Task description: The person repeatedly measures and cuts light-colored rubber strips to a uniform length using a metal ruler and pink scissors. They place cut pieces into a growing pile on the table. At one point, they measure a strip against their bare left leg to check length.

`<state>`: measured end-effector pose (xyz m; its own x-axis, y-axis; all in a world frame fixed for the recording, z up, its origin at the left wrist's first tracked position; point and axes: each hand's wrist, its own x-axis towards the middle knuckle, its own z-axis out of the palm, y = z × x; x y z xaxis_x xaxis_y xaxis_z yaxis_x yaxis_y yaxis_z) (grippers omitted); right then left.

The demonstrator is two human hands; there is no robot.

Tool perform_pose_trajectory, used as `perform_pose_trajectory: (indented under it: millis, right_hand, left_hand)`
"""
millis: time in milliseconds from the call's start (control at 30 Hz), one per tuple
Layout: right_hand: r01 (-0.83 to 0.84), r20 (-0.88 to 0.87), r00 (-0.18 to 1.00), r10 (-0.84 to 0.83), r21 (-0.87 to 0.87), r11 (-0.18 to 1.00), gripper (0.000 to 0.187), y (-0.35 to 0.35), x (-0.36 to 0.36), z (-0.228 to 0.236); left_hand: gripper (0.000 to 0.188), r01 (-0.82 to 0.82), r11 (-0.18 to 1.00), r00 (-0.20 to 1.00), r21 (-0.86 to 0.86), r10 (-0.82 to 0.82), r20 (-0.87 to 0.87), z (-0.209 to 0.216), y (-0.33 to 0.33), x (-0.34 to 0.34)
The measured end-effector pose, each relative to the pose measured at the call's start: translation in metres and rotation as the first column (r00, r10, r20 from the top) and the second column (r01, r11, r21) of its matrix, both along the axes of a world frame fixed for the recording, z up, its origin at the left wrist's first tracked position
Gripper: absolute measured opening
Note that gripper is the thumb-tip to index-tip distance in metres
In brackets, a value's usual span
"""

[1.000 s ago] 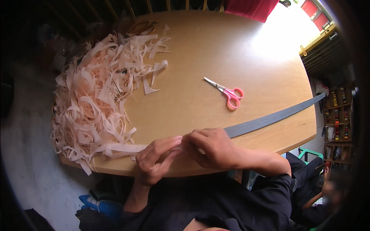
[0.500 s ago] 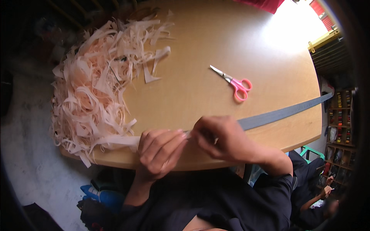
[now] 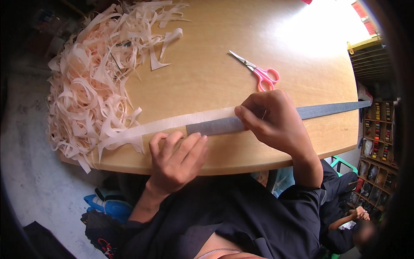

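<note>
My right hand [image 3: 276, 123] is closed in a pinch on the end of a pale peach fabric strip [image 3: 185, 118], over a long flat grey strip [image 3: 215, 127]. The peach strip runs left along the grey one's far edge to a tangled heap of similar strips [image 3: 92, 82]. A thin bright glint shows at the right fingers, too small to name. My left hand [image 3: 177, 159] is open, fingers spread, with its fingertips at the near edge of the grey strip by its left end. Scissors with pink handles [image 3: 258, 73] lie just beyond my right hand.
The wooden table [image 3: 198, 52] has a curved near edge. The grey strip reaches past its right side. Shelves with small colourful items [image 3: 379, 134] and a green stool [image 3: 343, 166] stand to the right, where another person's hands [image 3: 359, 213] show. A blue object [image 3: 108, 205] lies below left.
My right hand has moved right and away from me, drawing the peach strip out along the grey one. My left hand has come off the strip and spread its fingers, uncovering the grey strip's end.
</note>
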<state>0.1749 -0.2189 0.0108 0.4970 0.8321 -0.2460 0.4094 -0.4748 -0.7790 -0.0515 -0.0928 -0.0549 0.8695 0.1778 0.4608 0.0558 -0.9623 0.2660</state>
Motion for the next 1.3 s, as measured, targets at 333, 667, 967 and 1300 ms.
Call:
perform_pose_trajectory:
  millis: [333, 667, 967, 1300]
  right_hand:
    - [-0.073, -0.083, 0.994, 0.067, -0.078, 0.994, 0.023, 0.000, 0.004, 0.001]
    - [-0.237, 0.023, 0.970, 0.243, -0.140, 0.961, 0.025, -0.004, 0.005, -0.005]
    - [0.041, 0.391, 0.915, -0.095, 0.146, 0.988, 0.018, -0.012, 0.025, -0.004]
    - [-0.039, 0.488, 0.870, 0.069, -0.070, 0.997, 0.014, -0.019, 0.028, -0.002]
  left_hand:
    - [0.031, -0.102, 0.991, 0.989, -0.085, 0.110, 0.095, 0.006, -0.003, -0.001]
    - [0.071, -0.033, 0.999, 0.962, 0.024, 0.038, -0.272, 0.004, -0.042, 0.019]
    - [0.072, -0.044, 0.999, 0.950, -0.010, 0.038, -0.310, 0.003, -0.051, 0.029]
    - [0.069, -0.042, 0.999, 0.952, 0.001, 0.041, -0.305, -0.002, -0.061, 0.037]
